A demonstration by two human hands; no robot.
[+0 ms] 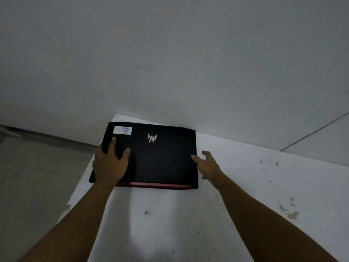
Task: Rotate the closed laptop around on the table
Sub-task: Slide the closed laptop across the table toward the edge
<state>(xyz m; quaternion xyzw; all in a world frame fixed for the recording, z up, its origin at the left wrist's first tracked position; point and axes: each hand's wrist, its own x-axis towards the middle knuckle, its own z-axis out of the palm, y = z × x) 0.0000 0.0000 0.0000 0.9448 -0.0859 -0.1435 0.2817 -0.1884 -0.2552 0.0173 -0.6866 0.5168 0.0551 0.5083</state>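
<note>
A closed black laptop [160,159] lies flat at the far left corner of the white table [236,186]. It has a silver logo on the lid, a white sticker near its far left corner and a red strip along its near edge. Its left side overhangs the table's left edge. My left hand [110,163] rests on the lid's left part, thumb on top and fingers curled over the left edge. My right hand [206,165] is at the laptop's right edge with fingers spread; the thumb tip touches that edge.
A pale wall [170,63] stands right behind the table. The table's left edge drops to a grey floor [37,176]. Scuffs and chipped spots mark the tabletop on the right [289,210].
</note>
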